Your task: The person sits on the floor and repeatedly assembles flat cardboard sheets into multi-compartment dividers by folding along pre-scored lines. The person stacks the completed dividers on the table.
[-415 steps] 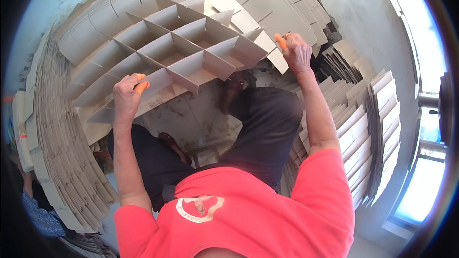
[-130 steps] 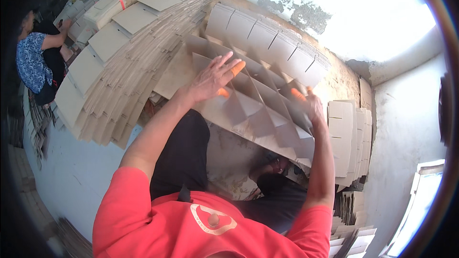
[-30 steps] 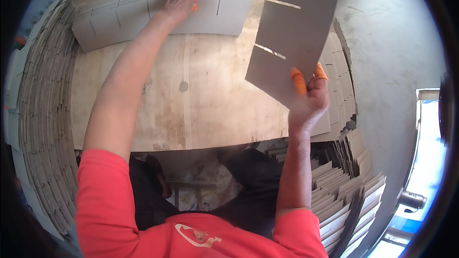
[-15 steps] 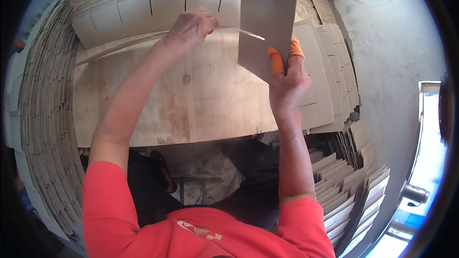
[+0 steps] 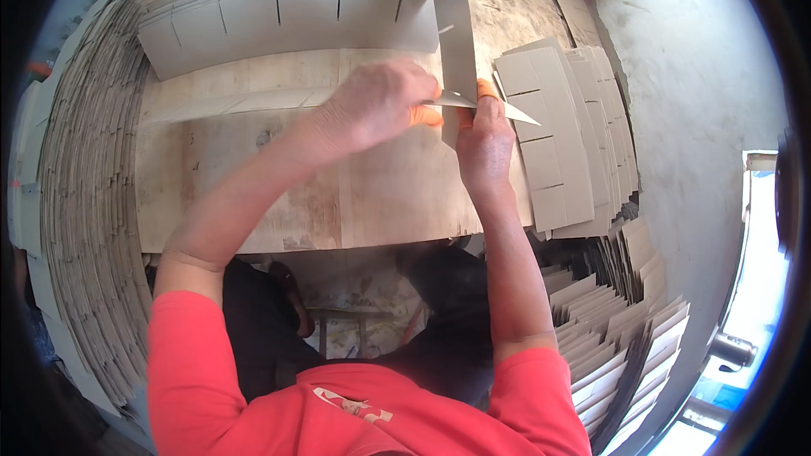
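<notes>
My right hand point(image 5: 486, 139), with orange finger covers, is closed on the lower end of a long grey slotted cardboard strip point(image 5: 457, 29). That strip stands away from me, with short slots along its left edge. My left hand point(image 5: 384, 101), also with orange covers and slightly blurred, pinches a second cardboard strip point(image 5: 245, 104), seen nearly edge-on. The second strip runs crosswise above the table, and its pointed right end shows beyond my right fingers. The two strips cross just above my right hand; whether their slots are engaged I cannot tell.
A row of slotted cardboard strips point(image 5: 296, 21) stands along the back of the wooden table point(image 5: 338, 194). A tall cardboard stack point(image 5: 89, 194) lines the left side. Fanned slotted sheets point(image 5: 553, 135) lie at the right, above more cardboard pieces point(image 5: 608, 312) beside the wall point(image 5: 684, 110).
My left hand has moved right and nearer, bringing the crosswise strip to the other one. My right hand has shifted slightly left and turned its strip more edge-on.
</notes>
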A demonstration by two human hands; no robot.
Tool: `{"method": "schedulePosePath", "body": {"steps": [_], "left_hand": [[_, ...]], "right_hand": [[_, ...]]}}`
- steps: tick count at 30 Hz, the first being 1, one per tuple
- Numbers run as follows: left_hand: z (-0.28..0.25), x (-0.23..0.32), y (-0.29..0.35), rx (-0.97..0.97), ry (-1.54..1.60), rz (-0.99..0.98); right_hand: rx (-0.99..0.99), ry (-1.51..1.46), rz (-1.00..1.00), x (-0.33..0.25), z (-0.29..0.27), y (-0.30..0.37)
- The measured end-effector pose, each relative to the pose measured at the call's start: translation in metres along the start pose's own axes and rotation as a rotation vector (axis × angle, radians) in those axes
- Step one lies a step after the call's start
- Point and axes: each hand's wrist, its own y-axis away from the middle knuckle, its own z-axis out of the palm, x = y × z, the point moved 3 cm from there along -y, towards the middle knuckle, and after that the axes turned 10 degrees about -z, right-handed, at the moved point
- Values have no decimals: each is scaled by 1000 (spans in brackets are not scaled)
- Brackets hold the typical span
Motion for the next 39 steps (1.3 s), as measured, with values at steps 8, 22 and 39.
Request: {"method": "schedulePosePath", "body": {"steps": [8,22,39], "left_hand": [[-46,-99,-75,40,-565,-279],[-19,-145,-69,105,-565,-110],[-18,-81,-55,210,-167,67]], "right_hand": [[192,-42,-67,-6,-14,-1],[284,-175,-54,-20,-25,-8],[99,-167,0,-19,-24,-3]]}}
